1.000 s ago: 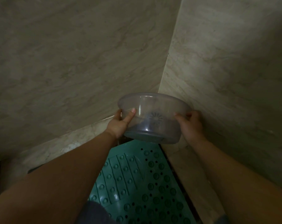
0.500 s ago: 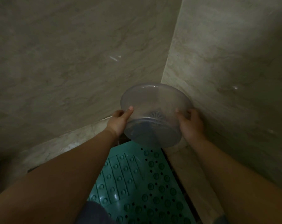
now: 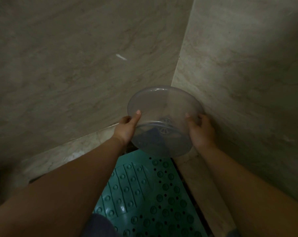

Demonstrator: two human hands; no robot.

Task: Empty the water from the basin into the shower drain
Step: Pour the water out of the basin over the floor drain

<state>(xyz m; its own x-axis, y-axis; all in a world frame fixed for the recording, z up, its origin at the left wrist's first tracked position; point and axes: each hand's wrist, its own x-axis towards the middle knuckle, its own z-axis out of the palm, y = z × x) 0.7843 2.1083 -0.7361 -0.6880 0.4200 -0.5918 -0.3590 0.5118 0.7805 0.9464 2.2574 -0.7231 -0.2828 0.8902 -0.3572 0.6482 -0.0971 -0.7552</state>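
Note:
A clear, faintly purple plastic basin [image 3: 163, 106] is held up in the corner of the shower, tilted steeply away from me so its base faces me and its mouth faces the walls. My left hand [image 3: 127, 129] grips its left rim with the thumb on the outside. On the right rim, my right hand [image 3: 200, 130] holds the basin the same way. Through the basin's wall a round drain grille [image 3: 166, 127] shows in the floor corner. I cannot make out any water in the dim light.
Two marble-like walls meet in a corner [image 3: 180, 53] right behind the basin. A green studded anti-slip mat [image 3: 150, 194] with holes covers the floor below my arms. A low stone ledge [image 3: 62, 151] runs along the left wall's foot.
The basin has tipped further forward, from nearly level to steeply tilted with its base toward me, and has risen slightly toward the corner. Both hands kept their grip.

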